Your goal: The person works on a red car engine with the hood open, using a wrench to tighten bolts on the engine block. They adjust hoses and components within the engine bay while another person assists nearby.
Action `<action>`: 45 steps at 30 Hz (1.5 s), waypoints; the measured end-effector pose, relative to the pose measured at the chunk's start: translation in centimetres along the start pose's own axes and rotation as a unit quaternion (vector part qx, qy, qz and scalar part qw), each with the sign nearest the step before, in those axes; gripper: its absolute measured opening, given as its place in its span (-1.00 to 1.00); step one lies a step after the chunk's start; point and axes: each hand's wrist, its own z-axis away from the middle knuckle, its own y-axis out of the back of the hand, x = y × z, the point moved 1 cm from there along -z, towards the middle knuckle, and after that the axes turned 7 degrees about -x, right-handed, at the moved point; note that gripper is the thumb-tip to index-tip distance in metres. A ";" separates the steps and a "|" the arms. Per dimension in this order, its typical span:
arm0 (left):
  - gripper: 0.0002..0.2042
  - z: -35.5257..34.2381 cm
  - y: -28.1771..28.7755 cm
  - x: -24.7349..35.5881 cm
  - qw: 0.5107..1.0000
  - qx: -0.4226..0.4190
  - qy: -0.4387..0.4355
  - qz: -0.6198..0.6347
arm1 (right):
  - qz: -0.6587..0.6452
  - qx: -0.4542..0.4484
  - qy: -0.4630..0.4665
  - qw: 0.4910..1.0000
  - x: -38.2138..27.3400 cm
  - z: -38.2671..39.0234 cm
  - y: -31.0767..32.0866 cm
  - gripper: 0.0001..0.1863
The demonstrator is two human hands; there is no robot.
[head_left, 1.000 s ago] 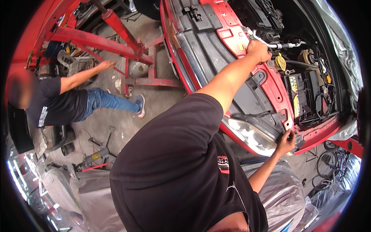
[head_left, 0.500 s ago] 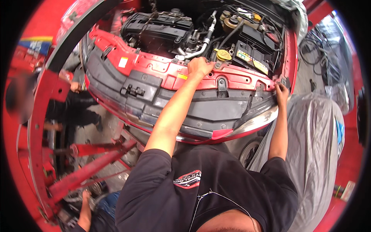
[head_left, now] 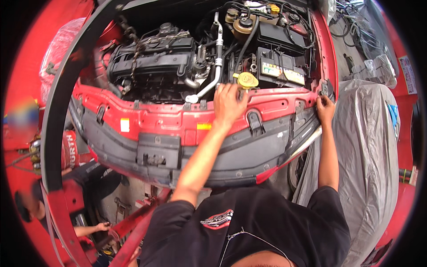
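1. Across the frame's middle stretched the red front crossbar (head_left: 160, 121).
2. A grey cover (head_left: 364, 169) draped at right.
3. The black engine (head_left: 151, 60) sat upper left.
4. Left hand (head_left: 229, 106), near centre: fingers bent over the crossbar, grip unclear to me.
5. Right hand (head_left: 326, 109), at the crossbar's right end: fingertips nearly together; I couldn't tell whether they held anything.
6. A yellow cap (head_left: 247, 80), upper centre, sat just beside the left hand.
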 end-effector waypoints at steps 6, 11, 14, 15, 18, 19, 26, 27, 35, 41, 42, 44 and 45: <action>-0.62 0.4 -0.3 1.0 0.998 -0.052 0.003 0.018 | 0.007 -0.006 -0.013 1.000 -0.4 0.5 -0.8 -0.79; -0.74 0.0 -0.1 0.8 0.987 -0.162 0.006 -0.006 | 0.026 -0.023 -0.050 0.998 0.6 1.4 -0.5 -0.79; -0.65 -1.1 -0.7 1.4 0.988 -0.153 0.001 0.034 | 0.084 -0.023 -0.043 0.995 -0.7 2.2 1.4 -0.78; -0.65 -1.4 -0.5 1.3 0.988 -0.150 0.008 0.044 | 0.072 -0.022 -0.046 0.996 -0.9 1.9 1.0 -0.77; -0.62 -1.7 0.5 0.4 0.979 -0.159 0.051 0.116 | 0.070 -0.064 -0.066 0.993 -1.4 0.3 0.1 -0.77; -0.63 -1.9 0.5 0.0 0.973 -0.168 0.062 0.142 | 0.077 -0.067 -0.072 0.992 -1.3 0.2 0.0 -0.76; -0.62 -1.9 1.2 -2.9 0.887 -0.049 0.046 0.457 | 0.087 -0.064 -0.122 0.987 -0.4 1.5 0.7 -0.76; -0.62 -2.0 1.2 -3.2 0.883 -0.044 0.037 0.467 | 0.105 -0.065 -0.104 0.987 -0.3 1.5 0.8 -0.75; -0.64 -4.2 1.8 -3.6 0.875 -0.234 0.078 0.416 | 0.106 -0.066 -0.101 0.987 1.1 2.3 1.6 -0.74; -0.64 -4.0 1.9 -3.9 0.837 -0.224 0.126 0.484 | 0.111 -0.064 -0.084 0.988 0.9 1.6 1.2 -0.73; -0.63 -3.9 2.1 -4.2 0.829 -0.217 0.134 0.498 | 0.123 -0.069 -0.074 0.987 0.8 1.3 1.2 -0.72; -0.63 -3.6 2.6 -3.8 0.819 -0.234 0.147 0.502 | 0.143 -0.076 -0.054 0.985 0.8 1.1 1.9 -0.70; -0.64 -3.1 2.5 -3.9 0.821 -0.222 0.155 0.503 | 0.138 -0.092 -0.070 0.984 0.2 0.9 1.9 -0.66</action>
